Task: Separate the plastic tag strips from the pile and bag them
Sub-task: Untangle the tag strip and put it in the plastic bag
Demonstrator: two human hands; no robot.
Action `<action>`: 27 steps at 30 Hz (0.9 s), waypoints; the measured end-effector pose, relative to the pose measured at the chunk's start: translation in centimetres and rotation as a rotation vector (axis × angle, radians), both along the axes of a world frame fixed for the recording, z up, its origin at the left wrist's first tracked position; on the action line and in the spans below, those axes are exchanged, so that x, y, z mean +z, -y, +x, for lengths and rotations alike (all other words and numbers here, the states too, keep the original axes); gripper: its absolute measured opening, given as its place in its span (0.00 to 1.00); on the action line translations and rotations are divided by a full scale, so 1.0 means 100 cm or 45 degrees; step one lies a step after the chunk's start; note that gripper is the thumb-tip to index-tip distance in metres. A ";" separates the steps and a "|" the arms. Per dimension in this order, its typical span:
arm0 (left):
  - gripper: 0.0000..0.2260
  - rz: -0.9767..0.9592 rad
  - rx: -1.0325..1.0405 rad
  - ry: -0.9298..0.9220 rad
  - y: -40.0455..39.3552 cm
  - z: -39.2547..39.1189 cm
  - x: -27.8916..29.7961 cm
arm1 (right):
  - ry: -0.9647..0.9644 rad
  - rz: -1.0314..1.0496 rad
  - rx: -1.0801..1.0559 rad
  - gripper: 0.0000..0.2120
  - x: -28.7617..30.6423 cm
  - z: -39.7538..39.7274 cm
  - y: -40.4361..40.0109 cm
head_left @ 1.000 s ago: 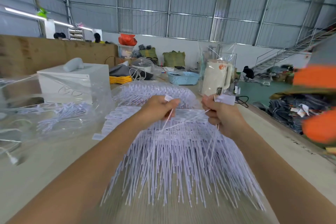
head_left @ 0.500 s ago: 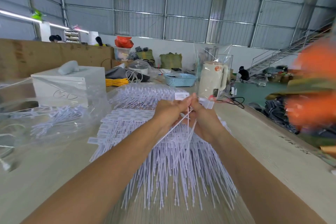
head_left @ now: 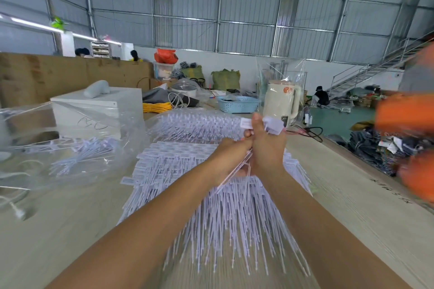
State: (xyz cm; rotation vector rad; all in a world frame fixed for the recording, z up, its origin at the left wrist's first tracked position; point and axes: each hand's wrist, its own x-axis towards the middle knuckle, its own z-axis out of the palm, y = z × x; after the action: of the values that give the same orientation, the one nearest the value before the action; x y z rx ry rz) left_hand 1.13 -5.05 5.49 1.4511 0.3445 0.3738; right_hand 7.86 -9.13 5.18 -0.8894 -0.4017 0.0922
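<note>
A big pile of white plastic tag strips fans out on the table in front of me, with a second heap behind it. Above the pile my right hand grips a small bunch of strips, their flat tag heads sticking up past my thumb. My left hand presses against it and pinches the thin tails of the same bunch. A clear plastic bag holding several strips lies at the left of the table.
Behind the bag stands a white box. A cream kettle, a blue basket and yellow cable sit at the back. A blurred orange shape fills the right edge. The table edge runs along the right.
My hands, apart a second ago, have come together and lifted. The bunch of strips now stands gathered in my right hand, with the left closed on its tails.
</note>
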 end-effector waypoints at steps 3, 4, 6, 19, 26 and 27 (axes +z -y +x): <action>0.18 0.093 -0.062 -0.017 -0.001 -0.011 0.002 | 0.077 0.061 -0.092 0.07 0.003 -0.001 -0.007; 0.20 0.192 -0.044 -0.029 -0.001 -0.013 0.002 | 0.070 0.079 -0.127 0.06 0.004 0.000 -0.010; 0.19 0.418 -0.003 -0.047 -0.004 -0.017 0.000 | 0.058 0.062 -0.227 0.07 0.006 0.003 -0.012; 0.11 -0.234 0.117 0.410 -0.036 -0.023 -0.009 | 0.543 -0.487 0.015 0.26 -0.007 -0.019 -0.030; 0.13 -0.069 0.394 0.397 -0.060 -0.034 -0.011 | 0.366 -0.757 0.672 0.20 -0.054 -0.042 -0.011; 0.13 0.001 0.420 0.375 -0.063 -0.035 -0.010 | 0.428 -0.880 0.698 0.17 -0.059 -0.043 -0.007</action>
State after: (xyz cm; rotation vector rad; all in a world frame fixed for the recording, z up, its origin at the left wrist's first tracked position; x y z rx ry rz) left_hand -2.37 1.23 4.46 1.3175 0.3441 0.8437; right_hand 3.52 -8.40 -0.74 -1.4605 -0.9566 0.6197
